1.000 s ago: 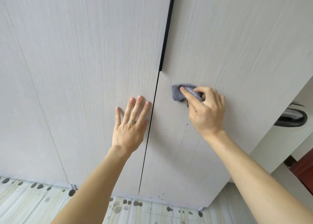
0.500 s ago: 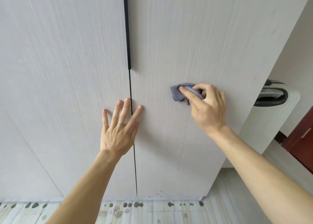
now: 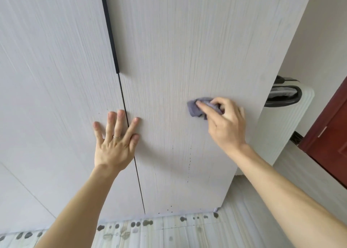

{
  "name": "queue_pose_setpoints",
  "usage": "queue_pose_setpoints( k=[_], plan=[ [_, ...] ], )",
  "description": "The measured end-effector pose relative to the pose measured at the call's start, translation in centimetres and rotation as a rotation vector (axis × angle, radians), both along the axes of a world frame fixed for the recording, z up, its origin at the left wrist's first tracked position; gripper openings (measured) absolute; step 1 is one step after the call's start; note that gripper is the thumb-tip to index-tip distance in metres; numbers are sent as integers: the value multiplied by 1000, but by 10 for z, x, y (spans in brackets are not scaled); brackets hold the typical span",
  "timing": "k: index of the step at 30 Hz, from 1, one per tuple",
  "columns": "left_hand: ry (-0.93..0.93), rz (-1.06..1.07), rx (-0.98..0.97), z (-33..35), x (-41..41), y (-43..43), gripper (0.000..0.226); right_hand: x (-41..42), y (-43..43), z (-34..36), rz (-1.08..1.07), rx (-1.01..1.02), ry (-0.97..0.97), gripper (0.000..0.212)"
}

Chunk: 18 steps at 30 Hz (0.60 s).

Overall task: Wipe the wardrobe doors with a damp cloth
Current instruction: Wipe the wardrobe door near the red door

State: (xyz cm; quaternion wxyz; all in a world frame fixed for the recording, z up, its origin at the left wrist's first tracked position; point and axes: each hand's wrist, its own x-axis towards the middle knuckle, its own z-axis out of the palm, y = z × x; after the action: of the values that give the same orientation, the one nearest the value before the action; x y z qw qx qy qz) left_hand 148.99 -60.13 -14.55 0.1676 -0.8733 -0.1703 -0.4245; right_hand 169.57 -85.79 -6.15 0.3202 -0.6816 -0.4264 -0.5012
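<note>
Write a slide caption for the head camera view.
Right hand presses a grey cloth to the right wardrobe door; left hand rests flat across the seam.

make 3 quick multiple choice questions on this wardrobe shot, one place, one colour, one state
1. Where is the cloth pressed? A) right door B) left door C) floor
2. The cloth's colour? A) red B) grey C) green
3. The left hand is: A) gripping a handle B) flat, fingers spread C) holding a cloth
Answers: 1 A, the right hand holds it right of the door gap; 2 B, it shows greyish-blue; 3 B, its palm lies across the gap.
</note>
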Motion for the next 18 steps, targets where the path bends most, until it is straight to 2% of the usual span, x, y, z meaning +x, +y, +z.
queue_pose_setpoints(
  k=[2,3,5,7,8,9,10,12,13,15,18],
  plan=[
    [-2,-5,-6,-3,1,1,65,13,-4,20,-45,127,26,33],
    [-7,-11,-6,-4,2,2,66,20,-5,19,-57,122,-1,29],
    [-15,-7,1,-5,2,3,67,30,-10,-4,-69,48,-10,22],
    [-17,0,4,-5,4,3,68,25,-15,-44,-98,-10,198,35],
    [-16,0,-2,-6,4,2,68,17,-22,-63,-102,-83,305,34],
    [-12,0,-7,-6,3,2,68,10,-28,-80,-75,-164,350,23],
    [-7,2,-8,-5,2,1,68,8,-33,-98,-64,-230,281,22],
    [4,5,-17,-2,0,-2,69,12,-46,-118,-38,-300,166,48],
    [5,5,-31,0,0,-4,69,12,-48,-112,-38,-293,211,48],
    [7,8,-46,2,-1,-8,70,10,-46,-80,-79,-194,319,38],
    [15,16,-60,2,0,-9,69,21,-47,-21,-90,128,353,34]
  ],
)
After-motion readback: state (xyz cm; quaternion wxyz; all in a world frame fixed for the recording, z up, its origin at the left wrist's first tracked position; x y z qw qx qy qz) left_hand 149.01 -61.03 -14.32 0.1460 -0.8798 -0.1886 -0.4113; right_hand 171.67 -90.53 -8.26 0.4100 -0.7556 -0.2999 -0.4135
